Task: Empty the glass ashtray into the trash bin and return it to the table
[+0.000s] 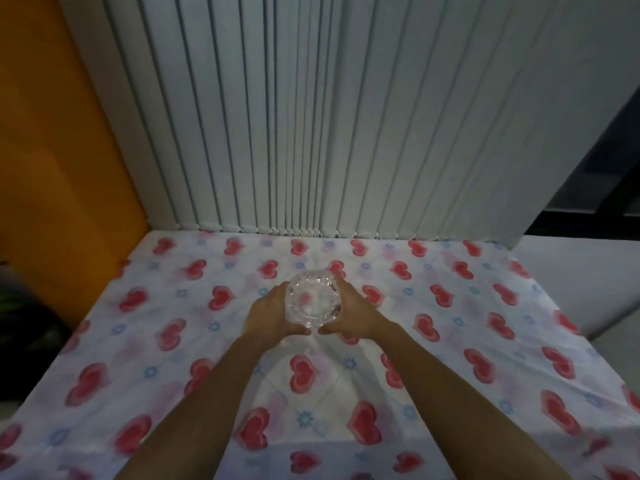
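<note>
- Currently cupped between both hands: left hand (268,315) and right hand (349,315) pressed against opposite sides of the glass ashtray (311,297), thumbs nearly meeting at the near rim.
- Cannot tell whether resting on the heart-print worktop (485,341) or held just above it.
- Likely to slip: smooth cut glass, gripped only by side pressure.
- Could tip and scatter any contents onto the cloth if tilted.
- Clear, faceted, round, with a scalloped rim; looks empty or nearly so, though blur hides detail.
- No trash bin beside either hand.

White vertical blinds (311,116) behind table; orange wall (52,150) at left; heart-print tablecloth (485,323); dim light.
</note>
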Demonstrator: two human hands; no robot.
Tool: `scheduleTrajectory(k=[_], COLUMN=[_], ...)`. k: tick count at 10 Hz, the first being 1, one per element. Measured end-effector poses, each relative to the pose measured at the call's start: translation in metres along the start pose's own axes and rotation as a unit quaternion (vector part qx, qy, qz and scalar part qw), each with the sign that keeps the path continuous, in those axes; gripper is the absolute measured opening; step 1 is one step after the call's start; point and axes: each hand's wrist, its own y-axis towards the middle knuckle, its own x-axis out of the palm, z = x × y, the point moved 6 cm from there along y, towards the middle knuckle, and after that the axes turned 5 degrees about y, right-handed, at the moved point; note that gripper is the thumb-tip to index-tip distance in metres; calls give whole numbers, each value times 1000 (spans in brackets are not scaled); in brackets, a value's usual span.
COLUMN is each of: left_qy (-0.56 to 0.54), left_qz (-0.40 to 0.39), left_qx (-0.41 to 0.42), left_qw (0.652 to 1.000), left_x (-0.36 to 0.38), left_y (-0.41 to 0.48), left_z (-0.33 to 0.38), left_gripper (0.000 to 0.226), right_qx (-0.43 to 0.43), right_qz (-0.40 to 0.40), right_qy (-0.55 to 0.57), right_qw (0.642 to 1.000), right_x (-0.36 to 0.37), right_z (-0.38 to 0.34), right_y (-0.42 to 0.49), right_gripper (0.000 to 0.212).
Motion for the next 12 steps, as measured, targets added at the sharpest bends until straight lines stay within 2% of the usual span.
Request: scheduleTrajectory(k=[1,2,3,4,5,6,7,9,11,12], left_qy=[18,90,127,152,142,127,130,143,236,285], left_qz=[-2,-15,-32,-58,-62,-70,-89,-96,-180,-219], left_qx=[-15,-29,-29,-18,-31,-46,-41,-61,-34,0], left_qw=[1000,995,991,986,987,988,987,983,954,933], left_x=[7,22,38,59,74,89,109,132,130,121], left_y=[12,19,27,35,38,42,49,49,54,55], left_z=[-20,-33,-39,-35,-29,-26,-25,-20,-16,-10], left_gripper=[103,107,107,106,114,121,117,107,115,106], right_qx=[11,52,66,104,129,136,149,152,198,195], right_qz=[-5,-21,-34,-42,-57,-78,-89,-111,-154,-184], right_qy=[12,-11,-56,-140,-215,-240,-268,-286,-243,-255], right_qw=[1000,998,996,984,966,958,948,939,937,929], right_x=[13,19,19,13,4,-3,-9,-11,-10,-13], right_z=[10,27,44,58,74,91,110,133,132,121], right_y=[19,28,31,30,29,31,34,33,35,35], right_gripper=[96,113,111,125,125,122,126,129,132,127])
